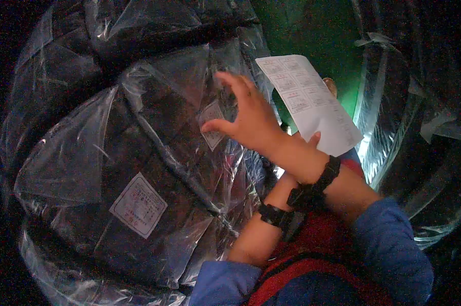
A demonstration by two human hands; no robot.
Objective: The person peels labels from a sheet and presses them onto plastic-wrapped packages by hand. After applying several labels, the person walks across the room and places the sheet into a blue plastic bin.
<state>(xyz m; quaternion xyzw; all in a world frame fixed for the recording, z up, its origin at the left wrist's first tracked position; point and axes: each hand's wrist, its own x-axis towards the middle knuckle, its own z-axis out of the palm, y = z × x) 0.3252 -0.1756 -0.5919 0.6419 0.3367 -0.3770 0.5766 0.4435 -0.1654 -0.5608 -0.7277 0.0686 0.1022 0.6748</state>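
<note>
My forearms cross, the right one over the left. My right hand (253,115) reaches to the upper left with thumb and fingers spread, holding nothing. It hovers over or rests by a small white label (213,125) on a dark, plastic-wrapped bundle (164,112); contact cannot be made out. My left hand (313,139), mostly hidden behind the right forearm and the paper, grips the lower edge of a white sheet (304,84) printed with several boxed labels and red marks. A second white label (138,205) with printed text lies lower left on the bundle.
Clear, crinkled plastic covers the dark bundle on the left. Another plastic-wrapped dark mass (419,132) stands on the right. Between them is a green surface (312,25), with bright light along its right edge. Black straps or bands circle both wrists.
</note>
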